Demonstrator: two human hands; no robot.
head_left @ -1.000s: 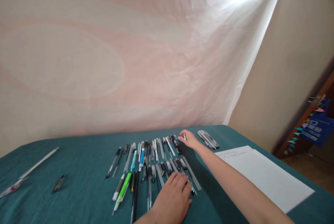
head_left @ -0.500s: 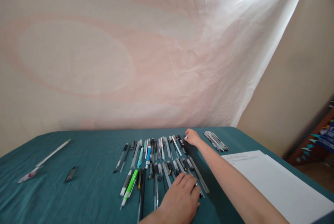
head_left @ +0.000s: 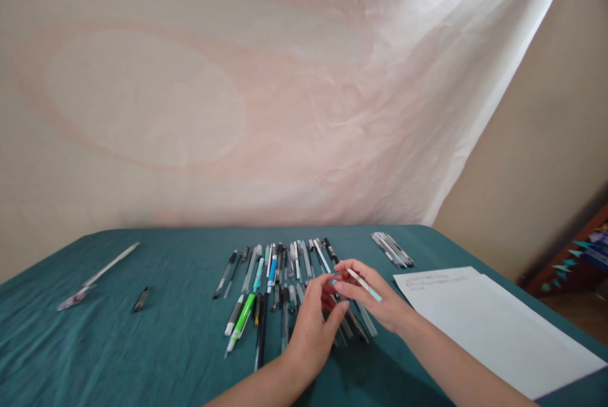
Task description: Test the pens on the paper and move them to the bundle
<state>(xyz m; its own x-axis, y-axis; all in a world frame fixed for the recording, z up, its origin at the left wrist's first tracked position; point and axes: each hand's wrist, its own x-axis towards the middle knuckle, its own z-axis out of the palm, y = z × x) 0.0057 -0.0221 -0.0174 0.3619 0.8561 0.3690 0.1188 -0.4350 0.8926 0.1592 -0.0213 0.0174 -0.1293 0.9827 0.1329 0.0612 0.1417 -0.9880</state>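
A slim white and light-blue pen slants across my right hand, whose fingers are bent around it. My left hand is curved beside it, its thumb apart from its fingers. The left fingertips meet or nearly meet the right fingertips; a small pale bit shows there, too small to name. Both hands hover over the right side of a spread of pens, partly hiding the front row. Among these lie a green pen, a blue and white pen and a black pen.
A bundle of clear pens lies at the back right. Written-on white paper is at the right. On the left rest a short dark pen or cap and a long white pen-like item. A pale cloth hangs behind the green-covered table.
My right hand has drawn back from the far end of the pens with the white and light-blue pen. My left hand has risen off the front pens and met it.
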